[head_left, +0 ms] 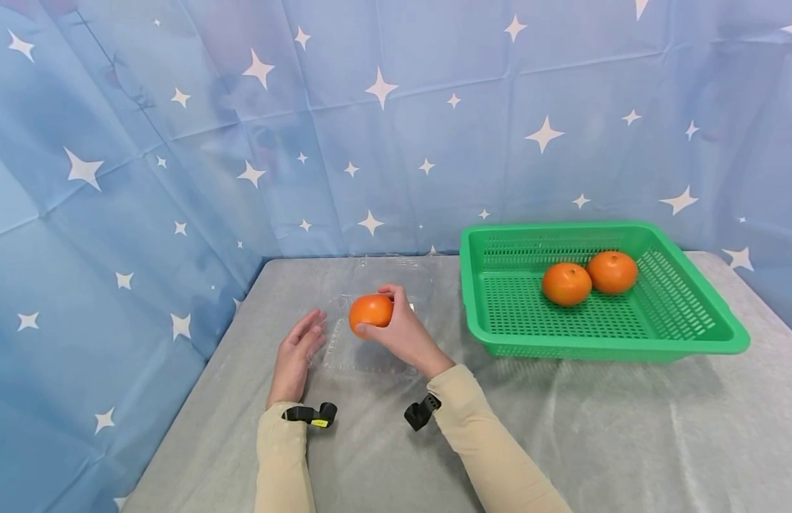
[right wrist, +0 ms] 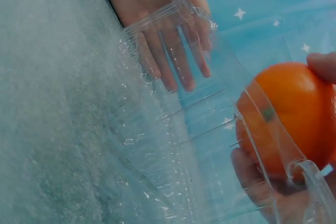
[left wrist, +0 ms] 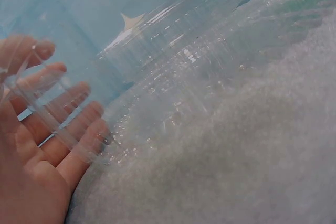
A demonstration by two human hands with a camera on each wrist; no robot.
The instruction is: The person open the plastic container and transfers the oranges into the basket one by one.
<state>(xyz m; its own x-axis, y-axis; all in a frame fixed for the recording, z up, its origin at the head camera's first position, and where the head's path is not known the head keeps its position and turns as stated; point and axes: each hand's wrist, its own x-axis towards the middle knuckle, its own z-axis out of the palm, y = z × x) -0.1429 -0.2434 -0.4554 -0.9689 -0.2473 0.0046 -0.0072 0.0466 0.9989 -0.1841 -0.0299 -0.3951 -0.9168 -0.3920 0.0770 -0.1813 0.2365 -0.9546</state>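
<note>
My right hand [head_left: 409, 336] grips an orange fruit [head_left: 371, 314], thumb on the near side and fingers behind it. The fruit, like a mandarin or persimmon, is over a clear plastic clamshell box [head_left: 364, 355] whose lid stands opened toward the back. In the right wrist view the clear wall overlaps part of the fruit [right wrist: 289, 114]. At the box's left side is my left hand [head_left: 296, 356], fingers extended and slightly bent, holding nothing. The left wrist view shows those fingers [left wrist: 79, 103] through the box's clear wall.
A green plastic basket [head_left: 601, 345] stands to the right with two orange fruits [head_left: 566, 284] inside, side by side. Grey cloth covers the table [head_left: 370, 456]. A blue curtain with white stars [head_left: 396, 128] hangs along the back and left edges.
</note>
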